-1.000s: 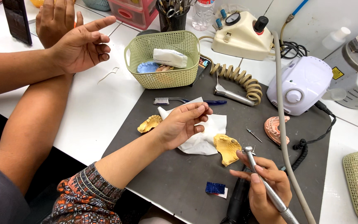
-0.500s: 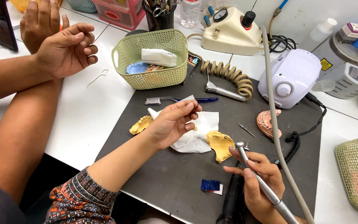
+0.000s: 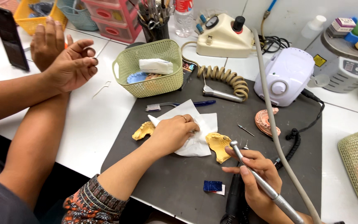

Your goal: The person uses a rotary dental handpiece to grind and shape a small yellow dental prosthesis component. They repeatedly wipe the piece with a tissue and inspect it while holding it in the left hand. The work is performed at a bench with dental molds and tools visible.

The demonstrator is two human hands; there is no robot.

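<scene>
My right hand (image 3: 255,174) has its fingers (image 3: 245,159) pinched round the dental handpiece (image 3: 257,180), pen-style; its metal head sits at top-left, long axis running down-right toward my wrist, grey hose (image 3: 270,116) trailing up & away across the dark mat (image 3: 179,182). The yellow plaster cast (image 3: 218,145) lies just left of & slightly above the handpiece head, v. near, can't tell if touching. So the cast is on the tip side, not the wrist side.

My left hand (image 3: 172,132) lies flat, fingers pressed together & curled down on the white tissue (image 3: 195,137), pinning it to the mat; holds nothing else that I can see. The cast touches the tissue's right edge, between both hands, nearer the right. A 2nd yellow cast piece (image 3: 143,130) sits left of my left hand, by the mat edge. Pink cast (image 3: 266,122) is further right, beside the hose. Another person's forearms & hands (image 3: 69,66) rest on the white bench (image 3: 83,124) at left, well apart.
</scene>
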